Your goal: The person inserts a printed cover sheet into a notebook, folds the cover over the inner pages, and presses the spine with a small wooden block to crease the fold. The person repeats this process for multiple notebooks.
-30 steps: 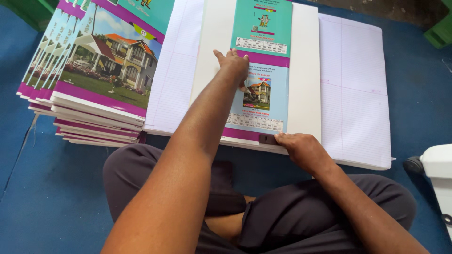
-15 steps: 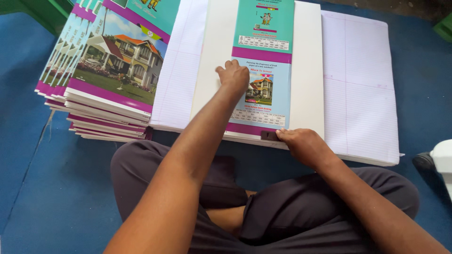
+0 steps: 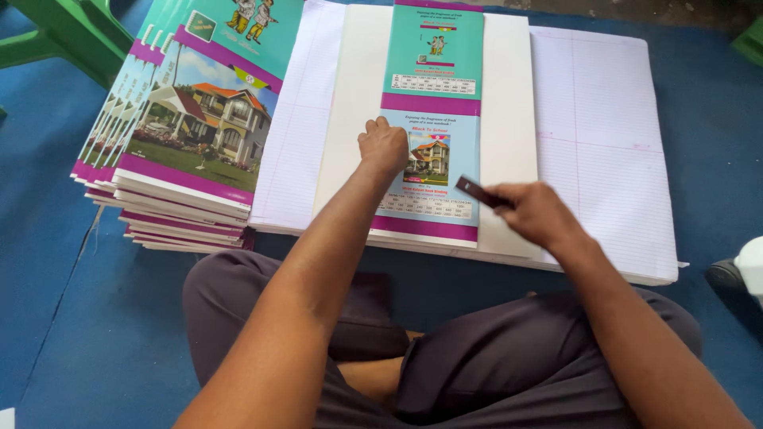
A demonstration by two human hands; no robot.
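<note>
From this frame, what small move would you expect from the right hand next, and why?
Probably lowering the dark flat tool onto the printed cover strip to rub it down. The right hand holds the tool just above the strip's lower right, while the left hand pins the strip against the white sheet.

Teal and purple cover sheet [image 3: 433, 119] lies flat, opened out, on the white ruled paper stack [image 3: 604, 135], house picture facing up. Small dark flat tool [image 3: 475, 191] is tilted just above its lower right part.

Soft even daylight, faint shadows; right hand [image 3: 534, 213] motion-blurred, rest sharp.
</note>
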